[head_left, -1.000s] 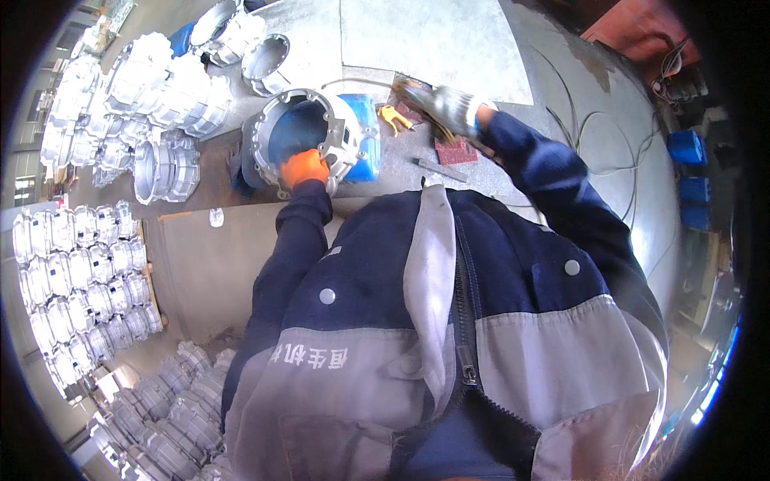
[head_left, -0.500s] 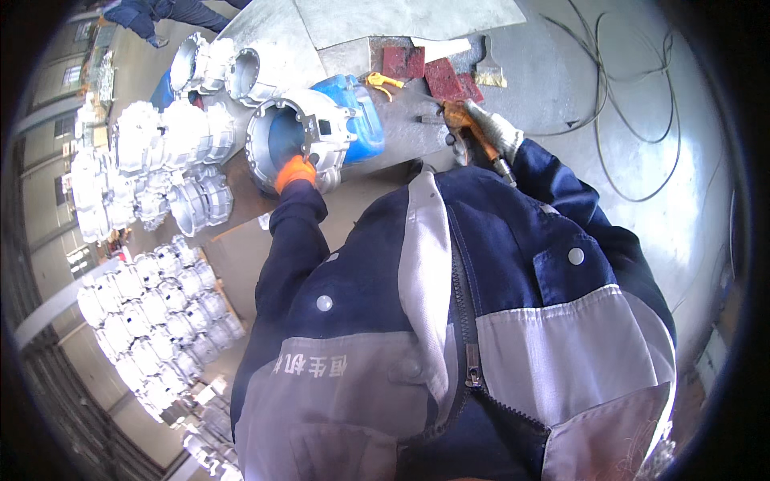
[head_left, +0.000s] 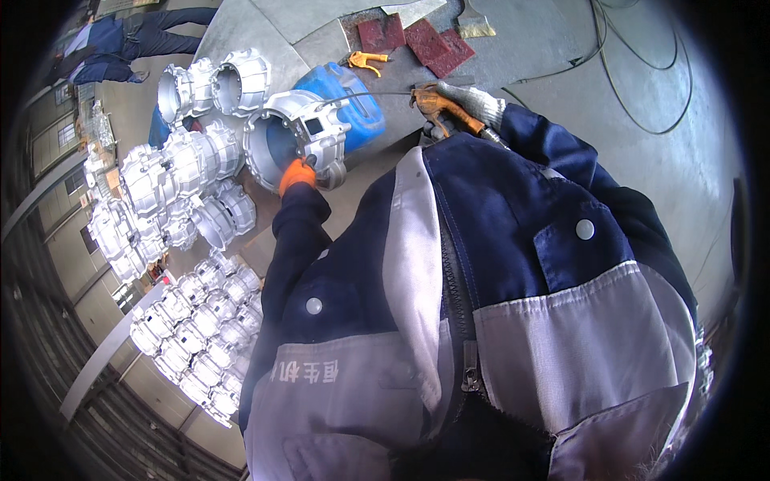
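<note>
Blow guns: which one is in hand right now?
The orange blow gun, gripped in the right hand; its long, thin nozzle points toward the casting. The yellow blow gun lies unheld near the blue jerrycan.

Pale wall panels [head_left: 60, 240] tilt along the left side of a workshop, set with small windows [head_left: 74, 181] toward the upper left of the frame. Dark ribbing [head_left: 76, 389] fills the lower left, crossed by a pale beam [head_left: 104, 361] on a slant. From where I stand, brownish-grey floor [head_left: 358, 170] shows near the centre, while strong light washes a broad, smooth grey surface [head_left: 618, 176] at right.
</note>
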Motion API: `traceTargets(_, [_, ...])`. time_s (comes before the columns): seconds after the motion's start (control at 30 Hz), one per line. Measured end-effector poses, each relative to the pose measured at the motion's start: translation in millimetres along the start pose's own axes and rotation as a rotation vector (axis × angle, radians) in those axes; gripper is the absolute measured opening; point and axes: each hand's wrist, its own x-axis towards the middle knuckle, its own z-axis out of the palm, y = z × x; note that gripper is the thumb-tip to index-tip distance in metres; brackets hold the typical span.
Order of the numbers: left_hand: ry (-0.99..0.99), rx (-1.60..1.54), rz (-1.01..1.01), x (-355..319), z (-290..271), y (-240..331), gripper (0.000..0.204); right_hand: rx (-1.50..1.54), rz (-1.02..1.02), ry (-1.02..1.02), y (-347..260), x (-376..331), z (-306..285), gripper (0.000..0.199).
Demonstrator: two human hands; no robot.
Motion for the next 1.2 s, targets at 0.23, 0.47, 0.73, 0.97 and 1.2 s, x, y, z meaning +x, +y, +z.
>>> traceTargets(0.23, [-0.005, 0.001, -0.033, -7.4, -7.1, 10.5, 0.041, -0.02, 0.005, 0.152, -0.8, 13.0, 13.3, 0.039])
traceTargets(0.47, [-0.057, -0.038, -0.055, -12.6, -14.6, 13.4, 0.047, -0.034, 0.008, 0.166, -1.4, 25.8, 11.7, 0.036])
traceTargets(0.73, [-0.119, -0.061, -0.063, -10.9, -18.1, 15.4, 0.057, -0.209, -0.07, 0.13, -6.9, 18.7, 16.9, 0.04])
traceTargets(0.97, [-0.047, -0.004, -0.044, -9.0, -13.5, 14.0, 0.035, -0.175, -0.054, 0.141, -0.8, 21.2, -2.8, 0.044])
traceTargets(1.2, [-0.027, -0.018, -0.01, -6.0, -6.2, 6.8, 0.049, -0.253, -0.101, -0.041, -2.8, 17.1, -6.3, 0.044])
